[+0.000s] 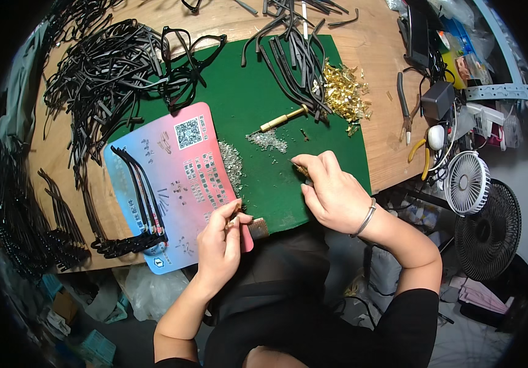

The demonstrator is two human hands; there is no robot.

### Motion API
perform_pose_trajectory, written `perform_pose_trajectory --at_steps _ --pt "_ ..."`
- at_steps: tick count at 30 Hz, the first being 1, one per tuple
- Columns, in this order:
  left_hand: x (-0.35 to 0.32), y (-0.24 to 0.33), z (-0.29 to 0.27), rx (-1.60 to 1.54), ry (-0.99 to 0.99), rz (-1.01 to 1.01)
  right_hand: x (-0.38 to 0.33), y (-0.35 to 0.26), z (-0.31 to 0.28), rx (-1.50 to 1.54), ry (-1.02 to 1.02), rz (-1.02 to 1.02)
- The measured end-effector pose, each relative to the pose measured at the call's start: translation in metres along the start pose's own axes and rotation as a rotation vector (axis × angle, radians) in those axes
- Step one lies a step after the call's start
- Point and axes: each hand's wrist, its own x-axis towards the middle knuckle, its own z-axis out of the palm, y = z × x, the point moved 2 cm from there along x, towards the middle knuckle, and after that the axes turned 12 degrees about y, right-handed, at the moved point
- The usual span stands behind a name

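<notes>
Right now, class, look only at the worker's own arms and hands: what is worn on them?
Both forearms are bare. Short black sleeves end near the elbows. The right hand has a thin silver-coloured bangle at its wrist. The left hand shows no bangle, watch or glove. No rings can be made out.

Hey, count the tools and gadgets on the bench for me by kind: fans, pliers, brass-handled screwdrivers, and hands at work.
Fans: 2, white and black
Pliers: 2, dark-handled and yellow-handled
Brass-handled screwdriver lying on the green mat: 1
Hands: 2, left and right
Total: 7
</notes>
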Motion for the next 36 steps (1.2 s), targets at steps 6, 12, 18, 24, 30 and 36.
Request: perform_pose_trajectory --at_steps 6,12,18,24,30,36 --pt "0.001 0.006 -0.001 0.054 -0.001 -0.02 0.001 -0.005 0.016 -0.176 0.164 -0.075" --pt "0.0 0.004 0.002 0.066 -0.009 0.047 0.001 -0.006 0.024 -0.27 0.205 -0.122" --pt "-0.003 -0.002 -0.002 -0.081 -0.017 -0.038 0.001 -0.007 0.024 -0.309 0.21 -0.112" --pt "0.001 -0.007 -0.01 -0.212 0.009 -0.131 0.006 -0.008 0.024 -0.297 0.181 -0.124" --pt "0.004 -0.003 -0.014 -0.179 -0.025 -0.255 0.008 -0.021 0.017 -0.062 -0.034 -0.007" --pt "0.001 -0.002 -0.004 0.092 0.117 0.026 -0.003 -0.059 0.033 0.187 -0.247 -0.09"
